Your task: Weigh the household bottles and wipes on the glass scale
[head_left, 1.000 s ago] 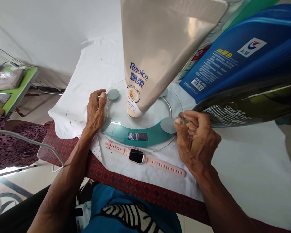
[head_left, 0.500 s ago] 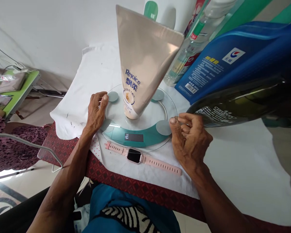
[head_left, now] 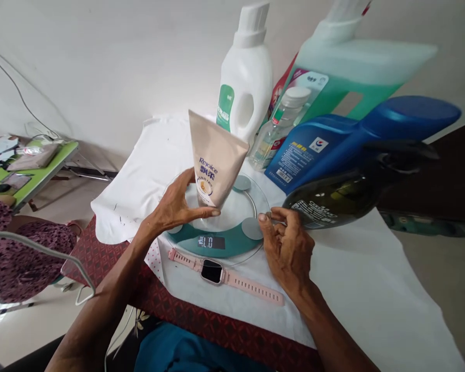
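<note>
A beige Rejoice tube [head_left: 217, 155] stands cap down on a round glass bathroom scale [head_left: 205, 250]. My left hand [head_left: 178, 204] is closed around the tube's lower end, thumb across the front, fingers partly hidden behind. The scale has a teal band, grey round pads and lit digits on its display [head_left: 211, 242]. At the glass's right edge is my right hand [head_left: 289, 243], fingers curled and thumb tip over the rim. In front of the scale lies a pink-strapped smartwatch [head_left: 212, 272], its screen dark.
Behind and right stand a white jug [head_left: 248, 67], a clear bottle [head_left: 269, 137], a green-liquid jug [head_left: 372, 62], a blue bottle [head_left: 313, 144] and a dark bottle [head_left: 333, 196]. White cloth [head_left: 356, 279] covers the table. A person in patterned clothing [head_left: 27, 253] sits left beside a green table [head_left: 56, 165].
My left hand has moved from the scale's left edge onto the tube. The display digits have changed. The camera view has shifted, showing more of the bottles. My right hand stays at the scale's edge.
</note>
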Demonstrator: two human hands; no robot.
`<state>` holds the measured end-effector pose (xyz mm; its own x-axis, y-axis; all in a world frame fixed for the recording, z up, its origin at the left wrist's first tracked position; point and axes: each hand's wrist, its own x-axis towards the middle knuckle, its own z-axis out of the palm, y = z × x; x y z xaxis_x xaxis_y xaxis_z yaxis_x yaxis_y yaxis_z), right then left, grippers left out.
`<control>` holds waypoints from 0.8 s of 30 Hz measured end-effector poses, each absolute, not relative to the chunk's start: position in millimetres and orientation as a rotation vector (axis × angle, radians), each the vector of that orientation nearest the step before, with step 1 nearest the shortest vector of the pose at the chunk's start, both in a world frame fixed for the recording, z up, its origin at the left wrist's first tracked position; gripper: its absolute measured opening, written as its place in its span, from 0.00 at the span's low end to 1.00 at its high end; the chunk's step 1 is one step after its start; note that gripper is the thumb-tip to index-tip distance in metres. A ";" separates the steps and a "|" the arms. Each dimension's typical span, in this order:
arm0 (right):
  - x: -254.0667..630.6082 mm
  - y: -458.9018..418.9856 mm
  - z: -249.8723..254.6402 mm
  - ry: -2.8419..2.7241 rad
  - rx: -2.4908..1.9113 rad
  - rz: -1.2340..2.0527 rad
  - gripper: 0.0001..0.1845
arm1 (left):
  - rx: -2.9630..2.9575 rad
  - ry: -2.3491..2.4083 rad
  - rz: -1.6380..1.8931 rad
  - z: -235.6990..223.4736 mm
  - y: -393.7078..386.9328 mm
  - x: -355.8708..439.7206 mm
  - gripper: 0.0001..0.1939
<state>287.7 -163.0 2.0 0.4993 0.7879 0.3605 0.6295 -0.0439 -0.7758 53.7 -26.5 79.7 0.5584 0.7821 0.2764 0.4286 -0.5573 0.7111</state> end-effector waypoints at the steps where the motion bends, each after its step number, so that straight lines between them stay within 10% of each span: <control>1: 288.0 -162.9 1.8 -1.203 -1.739 0.200 0.32 | 2.218 0.966 0.789 81.1 -28.0 56.3 0.39; 11: 289.3 -162.6 2.0 -1.204 -1.720 0.227 0.33 | 1.970 1.163 1.024 84.0 -25.2 78.1 0.21; 24: 293.9 -166.0 -11.1 -1.193 -1.707 0.165 0.24 | 1.643 1.729 1.376 96.5 224.0 135.8 0.24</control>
<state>293.9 -166.0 -11.1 0.5033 0.7661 0.3998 0.6292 -0.0077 -0.7772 135.8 224.0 96.5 -0.2401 0.9104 0.3368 0.5328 -0.1664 0.8297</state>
